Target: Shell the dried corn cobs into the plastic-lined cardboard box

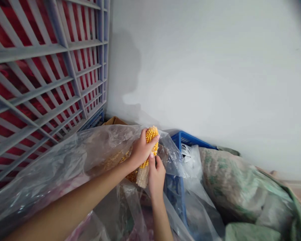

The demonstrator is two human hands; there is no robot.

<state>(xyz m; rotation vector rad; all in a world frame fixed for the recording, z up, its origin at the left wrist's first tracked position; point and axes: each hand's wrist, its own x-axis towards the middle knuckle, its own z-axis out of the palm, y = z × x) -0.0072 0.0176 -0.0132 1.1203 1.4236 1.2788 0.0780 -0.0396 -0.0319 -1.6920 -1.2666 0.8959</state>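
A corn cob (151,134) slants upward between my hands, its upper part covered in yellow kernels and its lower end stripped to pale cob. My left hand (141,147) wraps around the upper part, thumb across the kernels. Lower down, my right hand (157,172) grips the side of the cob, its thumb against the kernels near the bare section. Beneath them a clear plastic bag (90,147) spreads wide. Loose kernels (131,176) lie in it, partly hidden behind my left wrist and the cob.
On the left rises a grey slatted crate (67,50) with red material behind it. A blue crate (183,137) stands right of the bag, holding white plastic (192,157). Farther right lies a bulky green-and-beige sack (235,180). A white wall (203,67) closes off the back.
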